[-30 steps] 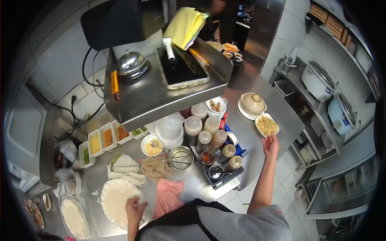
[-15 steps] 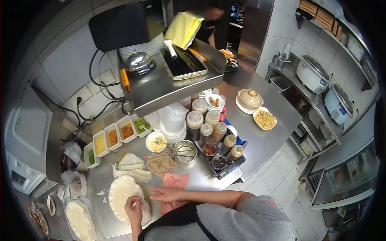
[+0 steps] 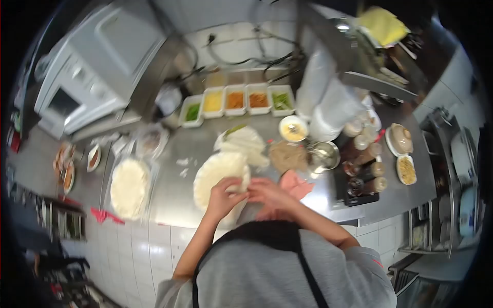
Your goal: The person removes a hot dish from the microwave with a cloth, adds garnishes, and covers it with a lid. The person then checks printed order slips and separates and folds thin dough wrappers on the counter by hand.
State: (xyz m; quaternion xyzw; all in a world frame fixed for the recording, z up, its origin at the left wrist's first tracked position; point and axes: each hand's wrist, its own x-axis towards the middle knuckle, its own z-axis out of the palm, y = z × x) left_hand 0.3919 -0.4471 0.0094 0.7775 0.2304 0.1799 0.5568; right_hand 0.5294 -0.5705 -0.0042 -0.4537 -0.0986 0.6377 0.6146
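Note:
A pale round dough sheet with a crimped rim (image 3: 210,174) lies on the steel counter in front of me. My left hand (image 3: 226,197) is over its right side, thumb and fingers pinched together on the dough's edge. From the right, my right hand (image 3: 267,193) meets it, its fingertips closed on the same edge. The fingertips of both hands are slightly blurred. Behind the dough sits a folded white wrap (image 3: 244,143) with something green inside. A pink cloth (image 3: 296,186) is beside my right hand, with a brown cloth (image 3: 288,156) behind it.
Several topping tubs (image 3: 235,100) line the back. Right of them stand a bowl of yellow paste (image 3: 293,129), a metal bowl (image 3: 324,155) and a tray of sauce bottles (image 3: 363,199). More dough (image 3: 130,188) lies in a container at left, below a white appliance (image 3: 77,97).
My view has swung left. My right hand has come from the food dish at the right to the dough and now meets my left hand at its edge.

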